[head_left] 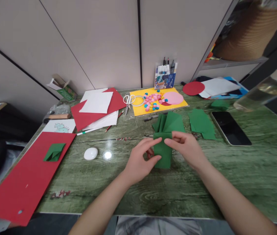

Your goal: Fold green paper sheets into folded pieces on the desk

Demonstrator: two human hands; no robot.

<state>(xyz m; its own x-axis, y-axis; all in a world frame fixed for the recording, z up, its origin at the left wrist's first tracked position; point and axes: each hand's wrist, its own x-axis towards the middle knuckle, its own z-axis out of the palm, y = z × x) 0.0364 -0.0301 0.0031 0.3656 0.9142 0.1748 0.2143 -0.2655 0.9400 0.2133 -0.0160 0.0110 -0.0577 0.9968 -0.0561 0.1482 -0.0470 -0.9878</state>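
Observation:
A folded green paper piece (163,153) lies on the green table (202,189) in the middle, its upper part fanning out into pleats. My left hand (140,160) pinches its left edge with thumb and fingers closed on the paper. My right hand (188,148) grips its top right edge, fingers curled over the fold. Both hands rest low on the table top.
More green paper pieces (202,124) and a black phone (231,128) lie to the right. A large red sheet (23,182) with a folded green piece (53,151) is at left, beside a white oval object (90,153). Scissors (128,101), yellow sheet (138,109), markers (165,76) stand behind.

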